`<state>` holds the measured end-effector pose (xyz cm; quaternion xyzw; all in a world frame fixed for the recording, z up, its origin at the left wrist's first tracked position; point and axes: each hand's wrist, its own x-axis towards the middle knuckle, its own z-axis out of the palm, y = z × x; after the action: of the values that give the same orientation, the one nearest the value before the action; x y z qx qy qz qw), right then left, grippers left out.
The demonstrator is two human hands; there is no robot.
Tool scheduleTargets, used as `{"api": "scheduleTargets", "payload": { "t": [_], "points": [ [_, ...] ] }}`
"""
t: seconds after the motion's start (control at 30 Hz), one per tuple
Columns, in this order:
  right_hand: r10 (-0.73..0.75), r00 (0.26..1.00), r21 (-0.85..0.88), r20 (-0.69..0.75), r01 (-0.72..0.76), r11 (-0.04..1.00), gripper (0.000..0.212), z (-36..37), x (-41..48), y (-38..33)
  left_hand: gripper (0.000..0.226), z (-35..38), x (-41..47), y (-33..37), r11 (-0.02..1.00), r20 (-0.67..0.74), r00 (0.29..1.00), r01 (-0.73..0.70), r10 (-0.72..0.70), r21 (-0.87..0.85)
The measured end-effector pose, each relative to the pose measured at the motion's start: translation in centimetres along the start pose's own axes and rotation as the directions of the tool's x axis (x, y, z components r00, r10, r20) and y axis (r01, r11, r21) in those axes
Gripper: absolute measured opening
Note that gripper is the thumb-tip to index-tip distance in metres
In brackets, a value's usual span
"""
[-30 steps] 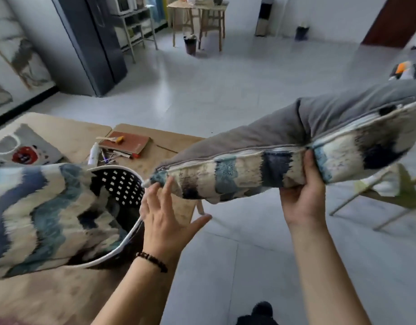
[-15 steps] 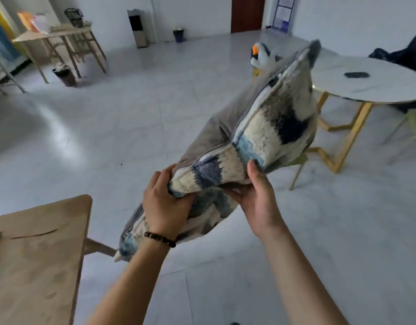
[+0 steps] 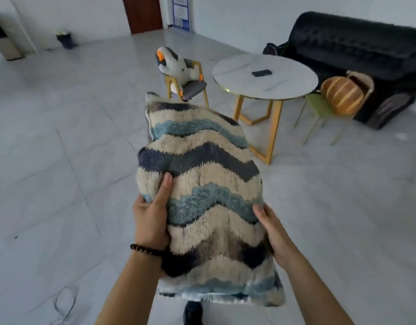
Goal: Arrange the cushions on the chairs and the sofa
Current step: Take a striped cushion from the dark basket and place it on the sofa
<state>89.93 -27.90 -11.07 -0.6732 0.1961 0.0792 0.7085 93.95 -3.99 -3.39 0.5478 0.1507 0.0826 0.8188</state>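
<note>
I hold a fluffy cushion (image 3: 202, 184) with cream, blue and dark wavy stripes in front of me, patterned side up. My left hand (image 3: 153, 214) grips its left edge, thumb on top. My right hand (image 3: 270, 231) clasps its right edge. Ahead stands a gold-legged chair (image 3: 192, 87) with a grey seat and a plush goose (image 3: 176, 64) on it. To the right, a green chair (image 3: 319, 106) carries an orange pumpkin cushion (image 3: 343, 95). A black sofa (image 3: 357, 45) stands at the back right.
A round marble table (image 3: 263, 78) on gold legs stands between the two chairs, with a dark phone-like object (image 3: 261, 72) on it. Pale tiled floor (image 3: 61, 148) spreads to the left. A brown door (image 3: 143, 12) and a small bin (image 3: 66, 39) are at the far wall.
I have turned right, away from the wooden table, towards the chairs and sofa. The cushion has swung from edge-on to flat with its pattern up, and both hands now grip its sides.
</note>
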Motion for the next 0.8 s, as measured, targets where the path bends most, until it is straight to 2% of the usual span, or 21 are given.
{"api": "scheduleTargets", "payload": {
  "t": [0.1,0.2,0.3,0.4,0.47,0.63,0.8],
  "points": [
    [-0.023,0.990,0.035,-0.142,0.029,0.999,0.067,-3.2,2.9,-3.9,0.021,5.6,5.5,-0.5,0.998,0.091,0.994,0.062,-0.062,-0.006],
    [-0.093,0.931,0.046,-0.353,0.116,0.992,0.058,-6.9,4.8,-6.5,0.027,12.5,9.4,-2.1,0.997,0.264,0.962,0.052,-0.065,0.056],
    [-0.114,0.839,0.082,-0.532,0.185,0.979,0.047,-11.3,7.2,-6.4,0.024,20.1,12.0,-5.8,0.980,0.414,0.906,0.003,-0.086,0.198],
    [-0.095,0.758,0.125,-0.645,0.228,0.966,0.038,-16.1,10.2,-5.1,0.058,26.9,14.4,-10.6,0.944,0.502,0.840,0.034,-0.205,0.328],
    [-0.086,0.712,0.115,-0.696,0.229,0.967,0.036,-20.2,13.0,-4.6,0.055,32.1,15.7,-13.9,0.924,0.548,0.800,0.020,-0.245,0.383],
    [-0.128,0.661,0.037,-0.740,0.229,0.973,0.045,-31.9,21.6,-8.5,0.034,46.6,18.7,-19.0,0.892,0.577,0.785,-0.073,-0.224,0.446],
    [-0.199,0.659,-0.013,-0.725,0.276,0.961,0.050,-41.5,29.3,-16.1,0.047,59.1,22.4,-19.5,0.915,0.595,0.781,-0.081,-0.188,0.395]
  ]
}}
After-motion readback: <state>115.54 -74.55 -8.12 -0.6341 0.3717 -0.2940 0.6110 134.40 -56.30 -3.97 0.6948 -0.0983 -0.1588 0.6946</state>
